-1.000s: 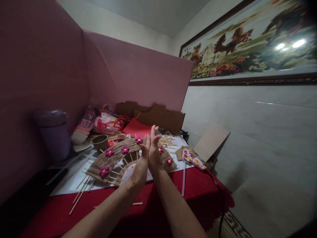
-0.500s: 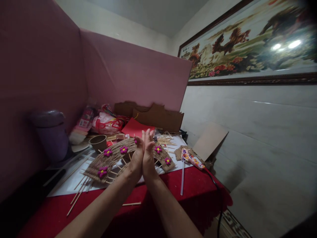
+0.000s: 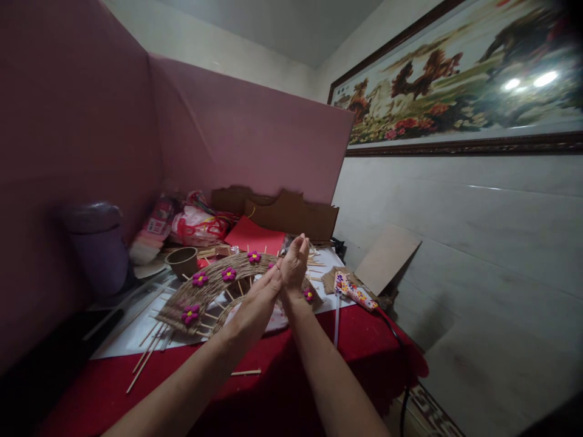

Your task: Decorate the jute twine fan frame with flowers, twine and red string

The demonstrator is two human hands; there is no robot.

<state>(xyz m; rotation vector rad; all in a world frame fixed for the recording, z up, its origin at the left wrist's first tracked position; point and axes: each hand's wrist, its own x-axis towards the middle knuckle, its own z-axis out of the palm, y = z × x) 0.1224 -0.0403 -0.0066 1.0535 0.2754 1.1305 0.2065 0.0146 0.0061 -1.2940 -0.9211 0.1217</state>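
Note:
My left hand [image 3: 262, 297] and my right hand [image 3: 295, 264] press palm to palm above the table. The right fingers point up and curl slightly; the left fingers lie against the right palm. Whatever may be between the palms is hidden. Behind them lies a fan-shaped piece of twine woven over thin sticks [image 3: 214, 282], partly covered by my hands. Purple flowers with yellow centres, such as the flower [image 3: 228, 274], dot its arched band. Under my left hand a pale, patterned item [image 3: 277, 320] shows in part at the fan's inner curve.
A hot glue gun [image 3: 354, 291] with a clear glue stick lies to the right, its cord running off the red cloth [image 3: 346, 370]. A brown cup [image 3: 182, 262], plastic bags [image 3: 198, 226], red paper [image 3: 255, 235] and loose sticks [image 3: 144, 364] lie around. A purple bin-like container [image 3: 100, 255] stands left.
Both hands have shifted right. My right hand has slid forward and up past the left, which now sits lower and tilted. More of the fan's middle shows.

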